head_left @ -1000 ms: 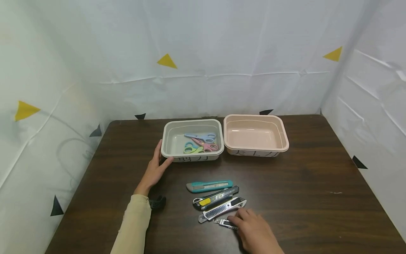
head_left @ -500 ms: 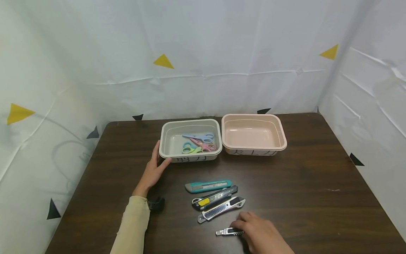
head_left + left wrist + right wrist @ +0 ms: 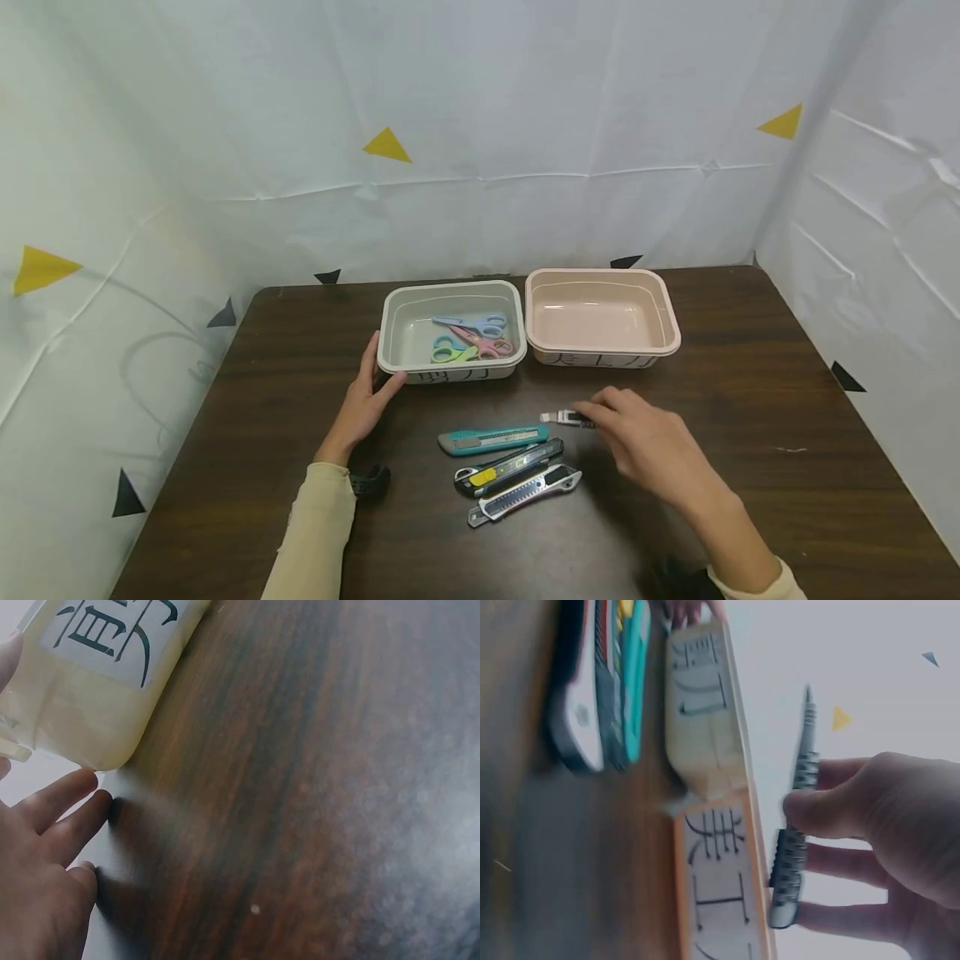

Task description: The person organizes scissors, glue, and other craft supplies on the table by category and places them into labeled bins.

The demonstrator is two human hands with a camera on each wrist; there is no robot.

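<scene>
The right hand [image 3: 647, 443] holds a small silver utility knife [image 3: 564, 417] above the bench [image 3: 750, 433], its grip clamped on it, thumb and fingers pinching the handle; the knife's long axis runs roughly parallel to the bench's near edge, its free end pointing toward the left edge; it hangs in front of the pink tray [image 3: 602, 284], between that tray and the knives lying on the bench; in the right wrist view the small silver utility knife [image 3: 795, 825] shows as a slim ribbed bar gripped near its middle by the right hand [image 3: 877, 840], both ends free.

The left hand [image 3: 365, 398] rests on the bench at the near left corner of the grey tray [image 3: 450, 292], its grip apart, fingers straight along the tray's left wall and thumb against the front wall; the left wrist view shows the fingers [image 3: 56, 799] flat on the wood just beside the tray.

The grey tray holds blue, pink and green scissors [image 3: 472, 337]; the pink tray stands just beside it toward the right edge; nearer the front edge lie three knives side by side: a teal knife [image 3: 491, 439], a black and yellow knife [image 3: 510, 467] and a silver and black knife [image 3: 525, 493], all lengthwise roughly along the front edge, the last two tilted.
</scene>
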